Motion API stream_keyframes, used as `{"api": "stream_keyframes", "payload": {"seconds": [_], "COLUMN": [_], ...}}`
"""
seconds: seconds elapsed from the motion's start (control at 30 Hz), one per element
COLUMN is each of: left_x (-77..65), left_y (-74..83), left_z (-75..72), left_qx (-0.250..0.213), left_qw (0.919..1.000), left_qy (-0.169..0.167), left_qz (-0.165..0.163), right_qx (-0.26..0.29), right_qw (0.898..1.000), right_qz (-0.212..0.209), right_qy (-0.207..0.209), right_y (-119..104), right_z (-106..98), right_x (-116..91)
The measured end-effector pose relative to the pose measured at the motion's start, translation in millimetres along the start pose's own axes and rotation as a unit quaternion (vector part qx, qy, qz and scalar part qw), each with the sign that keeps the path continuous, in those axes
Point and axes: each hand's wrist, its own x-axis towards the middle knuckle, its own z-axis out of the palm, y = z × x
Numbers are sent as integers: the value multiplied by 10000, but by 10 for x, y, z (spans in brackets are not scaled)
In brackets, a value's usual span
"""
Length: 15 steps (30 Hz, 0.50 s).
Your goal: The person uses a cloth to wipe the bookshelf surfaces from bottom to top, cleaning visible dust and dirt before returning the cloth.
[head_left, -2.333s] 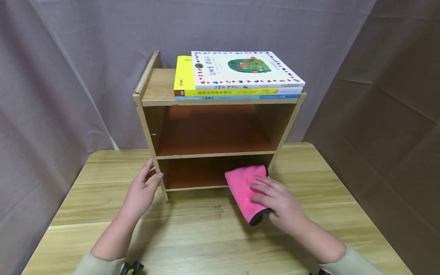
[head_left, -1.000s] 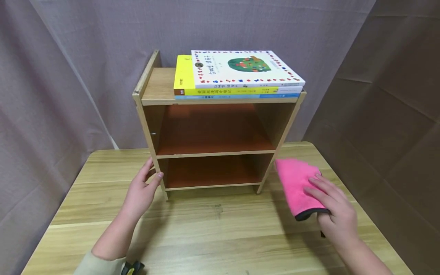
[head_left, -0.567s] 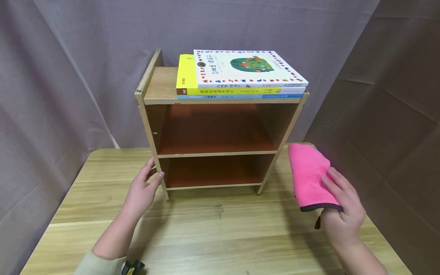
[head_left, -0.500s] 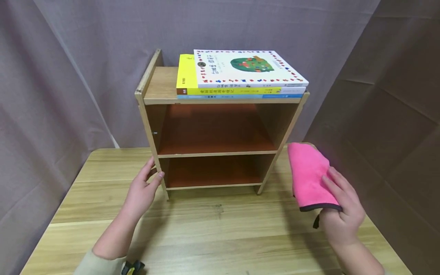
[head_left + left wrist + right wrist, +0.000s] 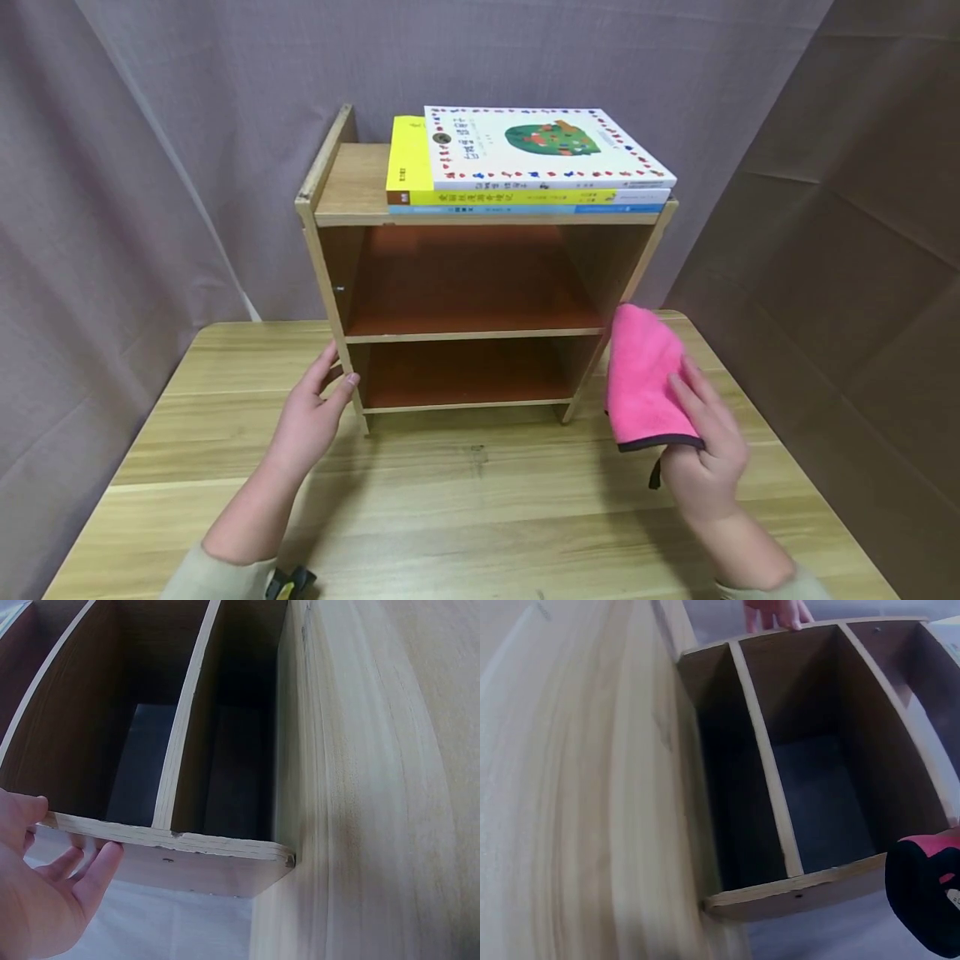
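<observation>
A small wooden bookshelf (image 5: 474,337) stands upright on the table, with two open compartments under its top board. My left hand (image 5: 306,425) grips the lower part of its left side panel, thumb at the front edge and fingers on the outer face, as the left wrist view also shows. Folded pink cloth (image 5: 645,379), with a black hem and a small black loop, is held in my right hand (image 5: 708,454). It is at the outside of the right side panel; whether it touches the wood I cannot tell. Only the cloth's dark end (image 5: 922,900) shows clearly in the right wrist view.
On the top board lies a stack of books: a white one (image 5: 551,150) uppermost, a yellow one (image 5: 408,158) beneath, and a blue one (image 5: 525,209) at the bottom. The wooden table (image 5: 450,517) extends around the shelf. Grey curtains (image 5: 225,167) hang behind and beside it.
My right hand first carried the cloth from the lower compartment's front out to the right. Over the last half second it has come back left, against or near the right panel. My left hand stays put.
</observation>
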Motion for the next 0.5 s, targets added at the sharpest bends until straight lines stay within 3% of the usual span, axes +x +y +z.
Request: {"api": "stream_keyframes", "payload": {"seconds": [0.3,0.5], "left_x": [2,-1], "left_y": [8,15], "left_z": [1,3], "left_qx": [-9,-14], "left_qw": [10000,10000], "left_qy": [-14,-15], "left_qz": [-46,-51], "right_qx": [-313,-653], "right_qw": [9966,9865], "right_qz": [-71,-18], "right_qy": [-753,-1502], "right_y": [156,361], "right_z": [58,39], "right_x": [-138,-276]}}
